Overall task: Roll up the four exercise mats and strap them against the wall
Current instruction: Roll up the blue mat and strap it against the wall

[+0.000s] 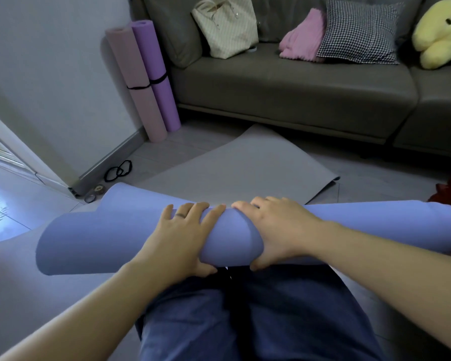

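One periwinkle-blue foam exercise mat (pixel 115 243) lies crosswise over the person's thighs, rolled most of the way, with a loose tail trailing to the floor at the far left. The roll is uneven: tight and narrow in the middle and to the right, flaring wider at its left end. The left hand (pixel 182 235) and right hand (pixel 276 227) clasp it side by side at the centre, fingers curled over the top and thumbs tucked beneath.

It looks light, soft and springy, so it is likely to uncoil as soon as the squeeze eases. The matte surface should give good friction. Spreading the hands towards the two ends would probably tighten the slack left end better than a central hold.

Beyond it, a grey exercise mat (pixel 245 165) lies flat on the tiled floor. Black elastic strap loops (pixel 117 171) sit by the skirting board. A rolled pink mat (pixel 138 100) and a rolled purple mat (pixel 156 63) lean upright against the pale wall (pixel 50 74), each already banded, beside a grey-brown sofa (pixel 297 87).
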`<action>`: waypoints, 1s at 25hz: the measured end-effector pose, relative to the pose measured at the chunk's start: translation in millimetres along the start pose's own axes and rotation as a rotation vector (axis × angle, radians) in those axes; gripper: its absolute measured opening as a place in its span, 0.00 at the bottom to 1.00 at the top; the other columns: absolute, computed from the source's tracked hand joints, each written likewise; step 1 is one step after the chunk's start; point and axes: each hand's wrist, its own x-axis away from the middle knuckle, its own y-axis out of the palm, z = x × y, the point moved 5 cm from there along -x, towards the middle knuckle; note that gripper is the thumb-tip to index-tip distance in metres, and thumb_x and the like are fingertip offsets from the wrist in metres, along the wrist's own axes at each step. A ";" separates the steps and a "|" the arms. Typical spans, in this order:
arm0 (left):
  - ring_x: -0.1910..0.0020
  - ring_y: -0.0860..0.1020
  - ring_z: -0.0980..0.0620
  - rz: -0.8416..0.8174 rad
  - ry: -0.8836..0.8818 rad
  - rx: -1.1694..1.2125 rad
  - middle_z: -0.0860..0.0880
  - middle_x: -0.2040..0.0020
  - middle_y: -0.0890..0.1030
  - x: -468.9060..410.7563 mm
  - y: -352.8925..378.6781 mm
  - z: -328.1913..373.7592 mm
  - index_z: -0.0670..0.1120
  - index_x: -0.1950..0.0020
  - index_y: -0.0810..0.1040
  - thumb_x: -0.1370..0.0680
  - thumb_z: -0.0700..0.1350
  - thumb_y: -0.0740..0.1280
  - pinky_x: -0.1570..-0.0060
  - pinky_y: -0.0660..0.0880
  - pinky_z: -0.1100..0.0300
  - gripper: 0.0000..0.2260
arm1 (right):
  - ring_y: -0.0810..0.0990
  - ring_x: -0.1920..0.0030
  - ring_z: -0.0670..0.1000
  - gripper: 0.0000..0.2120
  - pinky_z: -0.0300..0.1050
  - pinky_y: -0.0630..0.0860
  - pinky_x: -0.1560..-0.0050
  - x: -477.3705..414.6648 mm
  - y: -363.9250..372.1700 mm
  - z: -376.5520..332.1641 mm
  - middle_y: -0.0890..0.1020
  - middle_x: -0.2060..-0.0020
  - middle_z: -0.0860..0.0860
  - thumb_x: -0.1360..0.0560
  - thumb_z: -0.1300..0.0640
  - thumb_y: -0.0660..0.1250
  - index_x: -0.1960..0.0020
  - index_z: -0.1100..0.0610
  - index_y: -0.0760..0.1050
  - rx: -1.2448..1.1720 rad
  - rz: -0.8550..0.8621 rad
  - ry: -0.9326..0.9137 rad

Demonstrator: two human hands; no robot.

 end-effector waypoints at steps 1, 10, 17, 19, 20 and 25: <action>0.47 0.79 0.42 0.010 -0.016 0.021 0.46 0.41 0.77 -0.6 -1.7 -2.8 0.51 0.30 0.61 0.44 0.71 0.59 0.48 0.74 0.43 0.46 | 0.76 0.48 0.52 0.43 0.47 0.74 0.53 -5.4 -3.7 0.6 0.75 0.48 0.47 0.43 0.34 0.73 0.34 0.43 0.60 -0.024 -0.042 -0.009; 0.43 0.73 0.50 -0.373 -0.079 0.264 0.56 0.42 0.72 20.8 -38.8 3.3 0.60 0.32 0.57 0.37 0.68 0.69 0.48 0.71 0.54 0.38 | 0.77 0.48 0.42 0.35 0.45 0.77 0.47 0.6 -23.6 -6.7 0.78 0.49 0.36 0.41 0.43 0.79 0.39 0.33 0.67 -0.347 -0.412 -0.091; 0.44 0.74 0.57 -0.757 -0.086 0.524 0.64 0.42 0.74 12.6 -16.2 -12.4 0.68 0.34 0.61 0.37 0.67 0.72 0.44 0.74 0.55 0.35 | 0.82 0.48 0.45 0.30 0.50 0.79 0.45 -7.9 -6.1 -11.2 0.81 0.47 0.39 0.41 0.46 0.80 0.42 0.39 0.74 -0.518 -0.670 -0.037; 0.43 0.74 0.58 -0.831 -0.083 0.554 0.65 0.41 0.73 4.5 -12.2 -18.0 0.67 0.34 0.62 0.35 0.66 0.73 0.46 0.73 0.58 0.34 | 0.81 0.46 0.44 0.29 0.47 0.78 0.44 -5.4 -14.8 -9.0 0.80 0.45 0.39 0.37 0.44 0.79 0.39 0.40 0.73 -0.503 -0.613 -0.038; 0.43 0.74 0.58 -0.850 -0.083 0.574 0.64 0.41 0.74 1.0 -10.4 -21.4 0.66 0.33 0.63 0.34 0.65 0.72 0.46 0.72 0.59 0.33 | 0.78 0.44 0.43 0.32 0.45 0.76 0.41 -3.6 -20.3 -7.7 0.78 0.42 0.39 0.37 0.42 0.78 0.36 0.40 0.70 -0.480 -0.537 -0.037; 0.44 0.76 0.60 -0.913 -0.099 0.695 0.63 0.44 0.77 -9.4 -5.2 -34.2 0.67 0.45 0.70 0.32 0.64 0.71 0.43 0.71 0.62 0.19 | 0.66 0.34 0.53 0.56 0.51 0.65 0.35 24.6 -9.7 -34.5 0.65 0.32 0.49 0.40 0.31 0.72 0.24 0.45 0.44 0.098 -0.098 -0.093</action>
